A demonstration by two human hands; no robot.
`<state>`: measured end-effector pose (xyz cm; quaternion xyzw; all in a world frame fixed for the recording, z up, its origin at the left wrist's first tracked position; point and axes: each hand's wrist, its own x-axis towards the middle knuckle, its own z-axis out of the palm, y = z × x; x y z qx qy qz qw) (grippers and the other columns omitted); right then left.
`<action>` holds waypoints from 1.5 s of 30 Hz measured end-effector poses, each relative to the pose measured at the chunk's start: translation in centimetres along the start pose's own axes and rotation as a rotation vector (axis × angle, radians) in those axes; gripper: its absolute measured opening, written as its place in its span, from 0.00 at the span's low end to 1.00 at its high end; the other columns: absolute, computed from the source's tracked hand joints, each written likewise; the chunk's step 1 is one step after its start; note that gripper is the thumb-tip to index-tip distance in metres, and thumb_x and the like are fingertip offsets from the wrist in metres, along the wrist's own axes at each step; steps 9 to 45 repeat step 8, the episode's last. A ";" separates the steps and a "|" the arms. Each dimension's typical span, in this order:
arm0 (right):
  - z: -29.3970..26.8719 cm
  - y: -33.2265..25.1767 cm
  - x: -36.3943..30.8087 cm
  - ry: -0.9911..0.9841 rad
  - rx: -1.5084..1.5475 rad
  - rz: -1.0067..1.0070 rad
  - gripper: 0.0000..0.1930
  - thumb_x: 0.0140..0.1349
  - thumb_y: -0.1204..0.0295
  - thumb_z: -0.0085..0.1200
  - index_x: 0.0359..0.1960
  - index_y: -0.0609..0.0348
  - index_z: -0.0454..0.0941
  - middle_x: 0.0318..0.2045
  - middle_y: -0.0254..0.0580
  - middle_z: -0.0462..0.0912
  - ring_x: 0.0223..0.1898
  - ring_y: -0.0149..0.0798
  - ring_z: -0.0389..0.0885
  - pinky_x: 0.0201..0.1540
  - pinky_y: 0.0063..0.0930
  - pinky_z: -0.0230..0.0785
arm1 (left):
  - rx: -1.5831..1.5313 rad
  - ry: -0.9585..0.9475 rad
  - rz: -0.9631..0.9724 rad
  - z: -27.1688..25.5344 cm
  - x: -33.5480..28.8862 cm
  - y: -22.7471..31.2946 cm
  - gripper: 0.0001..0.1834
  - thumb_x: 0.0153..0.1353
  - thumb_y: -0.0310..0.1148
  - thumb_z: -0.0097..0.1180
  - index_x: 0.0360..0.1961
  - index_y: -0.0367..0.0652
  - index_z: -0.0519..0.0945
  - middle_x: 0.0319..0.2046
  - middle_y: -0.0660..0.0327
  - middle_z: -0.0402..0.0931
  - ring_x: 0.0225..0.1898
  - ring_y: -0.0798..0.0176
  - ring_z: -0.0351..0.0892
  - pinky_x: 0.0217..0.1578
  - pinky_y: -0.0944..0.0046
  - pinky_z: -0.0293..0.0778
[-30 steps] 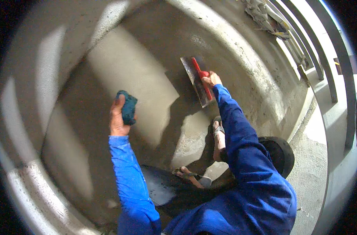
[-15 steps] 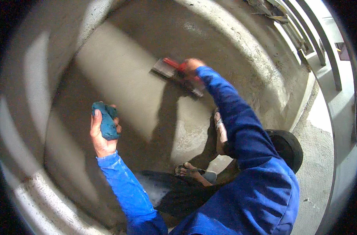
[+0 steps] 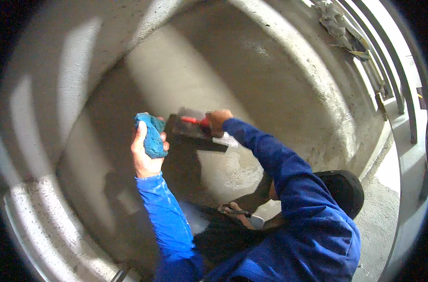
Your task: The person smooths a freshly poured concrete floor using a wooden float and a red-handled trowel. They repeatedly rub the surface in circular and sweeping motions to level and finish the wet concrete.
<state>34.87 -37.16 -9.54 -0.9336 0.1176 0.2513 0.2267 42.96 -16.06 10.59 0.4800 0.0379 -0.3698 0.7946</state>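
Observation:
My left hand [image 3: 141,152] is wrapped round a blue-green sponge [image 3: 155,136], holding it up over the cement surface. To its right, my right hand [image 3: 218,122] grips the red handle of a flat rectangular finishing trowel [image 3: 188,129]. The trowel's metal plate points left toward the sponge, with a small gap between them. A dark shadow runs along the plate's lower edge; I cannot tell whether it touches the smooth grey cement [image 3: 228,174] below.
My sandalled foot [image 3: 235,211] stands on the cement. By my right arm is a black rounded object [image 3: 341,190]. Pale metal bars [image 3: 406,94] line the right side, with a crumpled grey scrap [image 3: 336,26] beside them. A rough wall [image 3: 45,108] rises at left.
The trowel has swung nearer to me and to the left, closer to the sponge, and its plate lies more level across the view. My left hand still holds the sponge. The whole view has shifted.

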 end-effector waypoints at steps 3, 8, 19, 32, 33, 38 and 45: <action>-4.2 0.7 5.2 0.238 -0.048 -0.071 0.10 0.54 0.63 0.56 0.33 0.52 0.84 0.34 0.45 0.86 0.37 0.48 0.86 0.36 0.43 0.78 | -0.002 -0.016 0.031 0.0 -0.8 0.6 0.20 0.67 0.45 0.50 0.58 0.53 0.69 0.46 0.54 0.75 0.28 0.63 0.75 0.21 0.64 0.75; -5.6 -0.1 12.7 0.211 -0.111 -0.060 0.17 0.51 0.70 0.57 0.45 0.52 0.80 0.41 0.48 0.84 0.45 0.49 0.83 0.45 0.43 0.76 | 0.027 0.025 0.014 -0.3 -0.7 0.9 0.21 0.68 0.46 0.49 0.59 0.53 0.68 0.48 0.54 0.74 0.29 0.61 0.75 0.21 0.63 0.75; -5.6 -0.1 12.7 0.211 -0.111 -0.060 0.17 0.51 0.70 0.57 0.45 0.52 0.80 0.41 0.48 0.84 0.45 0.49 0.83 0.45 0.43 0.76 | 0.027 0.025 0.014 -0.3 -0.7 0.9 0.21 0.68 0.46 0.49 0.59 0.53 0.68 0.48 0.54 0.74 0.29 0.61 0.75 0.21 0.63 0.75; -5.6 -0.1 12.7 0.211 -0.111 -0.060 0.17 0.51 0.70 0.57 0.45 0.52 0.80 0.41 0.48 0.84 0.45 0.49 0.83 0.45 0.43 0.76 | 0.027 0.025 0.014 -0.3 -0.7 0.9 0.21 0.68 0.46 0.49 0.59 0.53 0.68 0.48 0.54 0.74 0.29 0.61 0.75 0.21 0.63 0.75; -5.6 -0.1 12.7 0.211 -0.111 -0.060 0.17 0.51 0.70 0.57 0.45 0.52 0.80 0.41 0.48 0.84 0.45 0.49 0.83 0.45 0.43 0.76 | 0.027 0.025 0.014 -0.3 -0.7 0.9 0.21 0.68 0.46 0.49 0.59 0.53 0.68 0.48 0.54 0.74 0.29 0.61 0.75 0.21 0.63 0.75; -5.6 -0.1 12.7 0.211 -0.111 -0.060 0.17 0.51 0.70 0.57 0.45 0.52 0.80 0.41 0.48 0.84 0.45 0.49 0.83 0.45 0.43 0.76 | 0.027 0.025 0.014 -0.3 -0.7 0.9 0.21 0.68 0.46 0.49 0.59 0.53 0.68 0.48 0.54 0.74 0.29 0.61 0.75 0.21 0.63 0.75; -5.6 -0.1 12.7 0.211 -0.111 -0.060 0.17 0.51 0.70 0.57 0.45 0.52 0.80 0.41 0.48 0.84 0.45 0.49 0.83 0.45 0.43 0.76 | 0.027 0.025 0.014 -0.3 -0.7 0.9 0.21 0.68 0.46 0.49 0.59 0.53 0.68 0.48 0.54 0.74 0.29 0.61 0.75 0.21 0.63 0.75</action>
